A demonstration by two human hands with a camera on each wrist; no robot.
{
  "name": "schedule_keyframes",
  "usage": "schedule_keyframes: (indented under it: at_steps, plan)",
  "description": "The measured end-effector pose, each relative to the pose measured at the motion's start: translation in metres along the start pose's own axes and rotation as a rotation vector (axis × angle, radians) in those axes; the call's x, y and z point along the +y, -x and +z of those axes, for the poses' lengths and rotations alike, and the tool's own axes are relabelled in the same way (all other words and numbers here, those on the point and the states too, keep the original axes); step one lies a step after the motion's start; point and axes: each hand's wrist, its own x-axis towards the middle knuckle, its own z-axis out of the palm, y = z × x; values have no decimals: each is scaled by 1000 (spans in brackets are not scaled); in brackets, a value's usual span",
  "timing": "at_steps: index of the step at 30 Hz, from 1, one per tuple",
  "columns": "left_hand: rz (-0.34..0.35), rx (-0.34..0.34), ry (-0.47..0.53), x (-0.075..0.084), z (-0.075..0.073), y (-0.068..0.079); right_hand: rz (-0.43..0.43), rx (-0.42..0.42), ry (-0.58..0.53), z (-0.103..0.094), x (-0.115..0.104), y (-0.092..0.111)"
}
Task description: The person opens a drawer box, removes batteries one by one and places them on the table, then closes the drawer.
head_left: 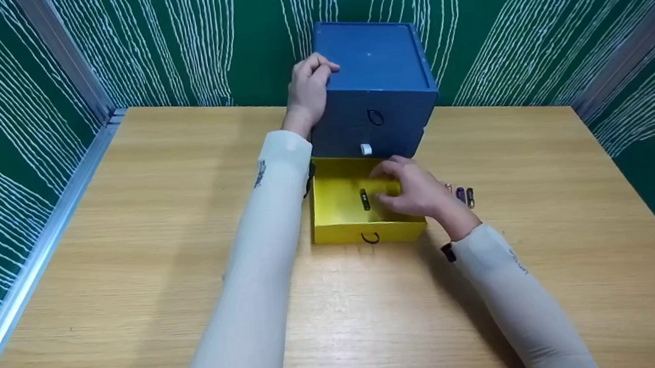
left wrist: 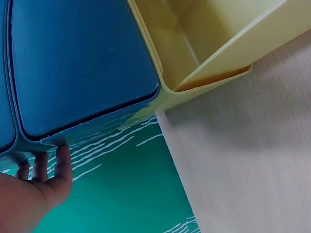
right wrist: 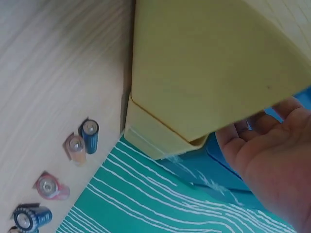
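Note:
My left hand (head_left: 307, 87) rests on the left upper edge of a blue drawer cabinet (head_left: 372, 53); in the left wrist view several of its fingers (left wrist: 63, 170) touch the cabinet's side. Below the blue part, a yellow drawer (head_left: 338, 234) is pulled out toward me. A dark battery (head_left: 365, 199) lies on its floor, left of my right hand (head_left: 415, 187). The right hand reaches over the drawer's right wall, thumb and forefinger apart and curved, with nothing visible between them. In the right wrist view, the drawer wall (right wrist: 209, 63) hides its fingertips.
Several batteries stand on the wooden table (head_left: 132, 275) right of the drawer, including a dark blue one (right wrist: 91, 138), an orange one (right wrist: 76, 149) and a red one (right wrist: 51, 187). A white knob (head_left: 366, 149) is on the cabinet front. Green walls with white lines surround the table.

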Motion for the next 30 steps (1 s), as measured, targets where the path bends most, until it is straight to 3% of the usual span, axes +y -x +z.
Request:
schedule_keyframes:
  at_steps: [8,22,30]
  plan:
    - [14,6,21,-1,0,0,25,-98,7,19,3,-11]
    - [18,11,13,-1,1,0,29,-99,293,31,3,-14]
    - [36,21,1,-3,1,-1,23,-76,349,33,3,-13]
